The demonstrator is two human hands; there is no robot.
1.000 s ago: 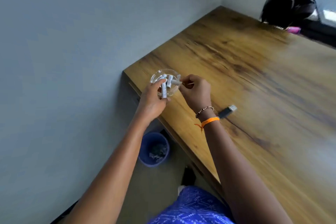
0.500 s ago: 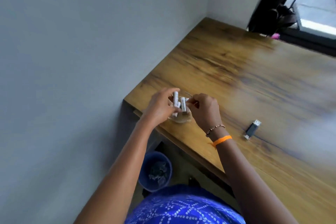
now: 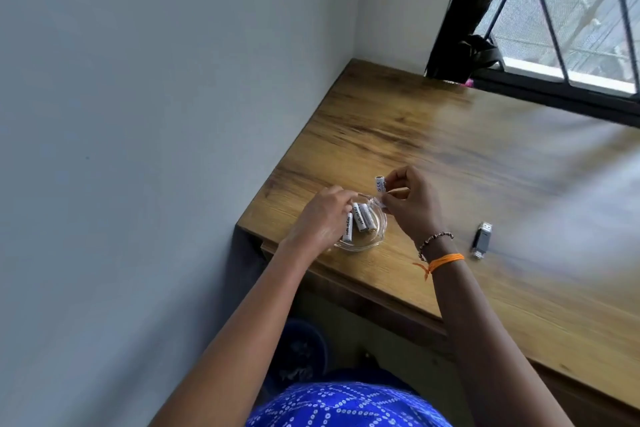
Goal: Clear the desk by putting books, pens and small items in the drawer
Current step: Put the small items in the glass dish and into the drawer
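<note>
At the near left corner of the wooden worktop [image 3: 433,135] sits a small glass dish [image 3: 377,234] with white batteries [image 3: 360,217] lying inside. Her left hand [image 3: 320,218] curls over the dish's left rim, fingers on one of the batteries there. Her right hand [image 3: 410,204] hovers just above the dish's right edge, pinching another white battery [image 3: 379,184] upright between thumb and fingertips. A black USB stick [image 3: 481,240] lies flat on the wood to the right of her right wrist, apart from the dish. Under the worktop stands a blue bin [image 3: 304,354]
</note>
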